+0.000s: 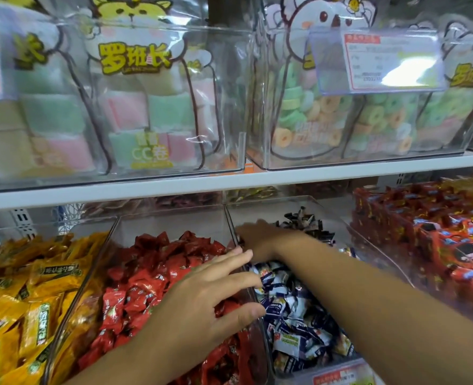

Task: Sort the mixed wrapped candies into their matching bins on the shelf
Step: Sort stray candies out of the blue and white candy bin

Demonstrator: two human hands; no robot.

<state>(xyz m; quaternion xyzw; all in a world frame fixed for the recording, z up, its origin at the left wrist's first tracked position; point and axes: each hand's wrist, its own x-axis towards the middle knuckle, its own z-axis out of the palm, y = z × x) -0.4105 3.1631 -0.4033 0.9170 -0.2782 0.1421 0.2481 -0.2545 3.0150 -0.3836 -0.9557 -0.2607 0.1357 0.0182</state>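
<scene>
**Sorting, picking stage.** Fingers (229, 259) of the left hand (210, 298) lay straight and spread at frame centre, gripping nothing. They rested across the wall (229, 218) between the red candies (152, 273) and the blue-white candies (293, 309). The right hand (257, 237), blurred, was stretched to that bin's rear beside the dark candies (304, 220); its grasp could not be told. The next move likely called for pinching one stray wrapper and lifting it clear of the wall.
</scene>
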